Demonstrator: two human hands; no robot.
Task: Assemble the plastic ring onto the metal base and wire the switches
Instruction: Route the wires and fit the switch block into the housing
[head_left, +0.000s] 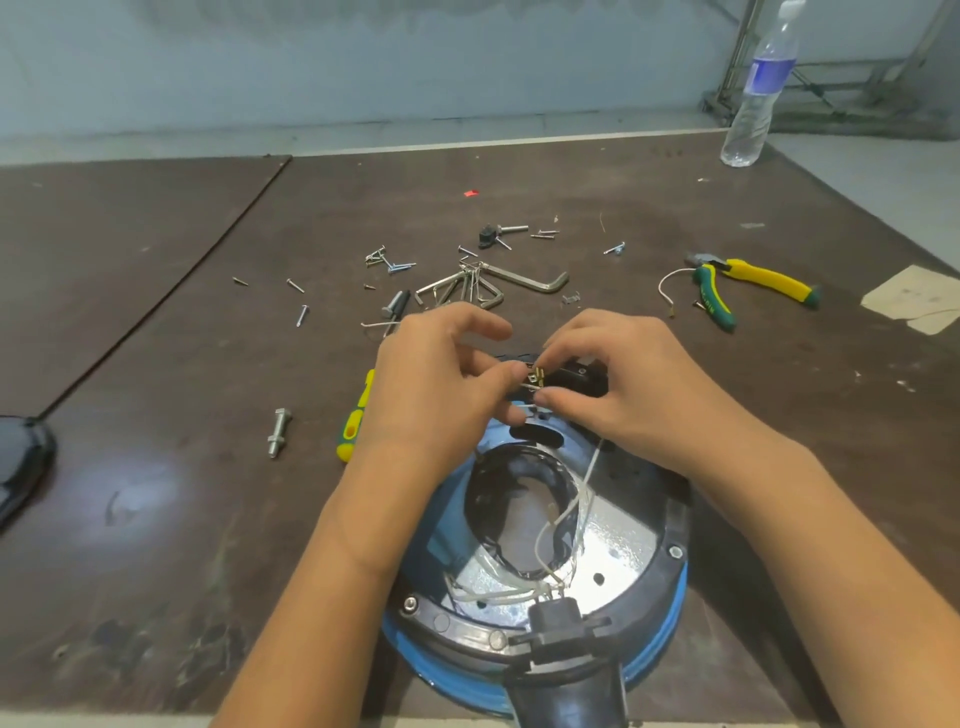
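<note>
Both hands met at the far edge of the assembly, above the base (618, 540). Left hand (436, 384): thumb and forefinger pinched together at the brass terminals (536, 375), apparently holding a wire end, though the end itself was too small to make out. Right hand (628, 389): forefinger above and thumb below, gripping the black switch (582, 376).

The switch lay with its long axis running left to right and its terminals pointing toward the left hand. That hand was therefore the nearer one for pushing a connector on, while the right hand steadied the switch body.

A white wire (592, 467) ran from the central opening, away from the person, up to the switch.

The black ring (457, 631) already sat round the silvery base, with bolt heads showing at its rim. By that evidence, the ring step was done and the wiring was in progress.

Pliers (753, 283), a screwdriver (356, 421) and hex keys (483, 286) lay on the table (156, 338), apart from the work.
</note>
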